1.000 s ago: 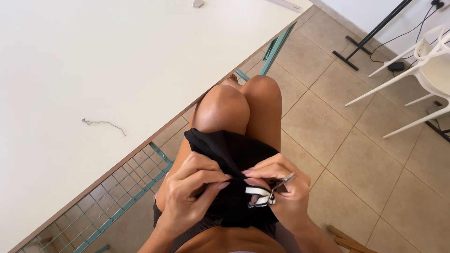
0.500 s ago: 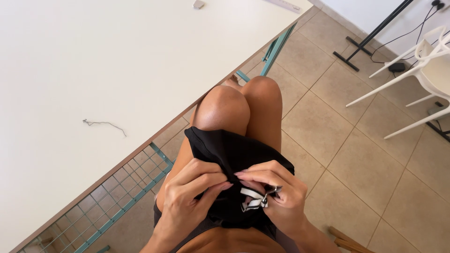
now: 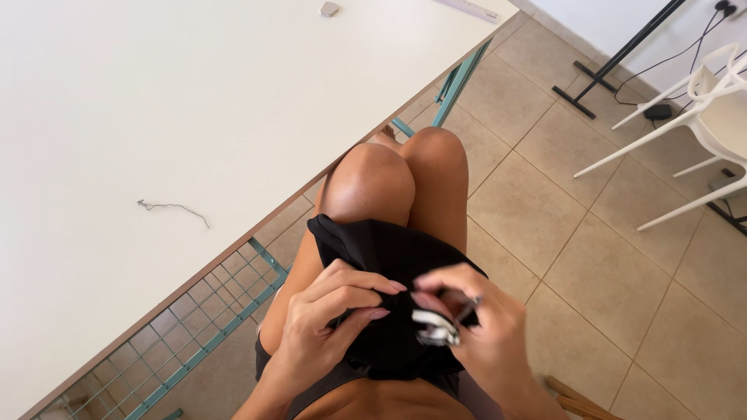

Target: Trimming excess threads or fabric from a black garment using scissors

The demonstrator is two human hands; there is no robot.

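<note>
Tiled floor (image 3: 607, 272) below, white table (image 3: 156, 117) at left. Left hand (image 3: 327, 330) pinches black fabric (image 3: 389, 257) between thumb and fingertips, on lap. Right hand (image 3: 478, 334) closed around small black-and-white clipper-like tool (image 3: 437, 327), touching fabric, blurred. Fabric drapes over thighs, just below knees. Loose thread (image 3: 173, 208) on table, well apart. White chair (image 3: 692, 117) far right.

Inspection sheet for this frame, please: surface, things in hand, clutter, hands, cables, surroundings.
Surface: white table, teal wire shelf beneath.
Job's things: black fabric on the lap; small metal tool, blurred, kind unclear.
Clutter: thread scrap; small grey object at the far edge.
Hands: left hand pinches the fabric; right hand holds the tool.
Cables: black cable by the wall.
Surroundings: tiled floor, white chair, black stand.
</note>
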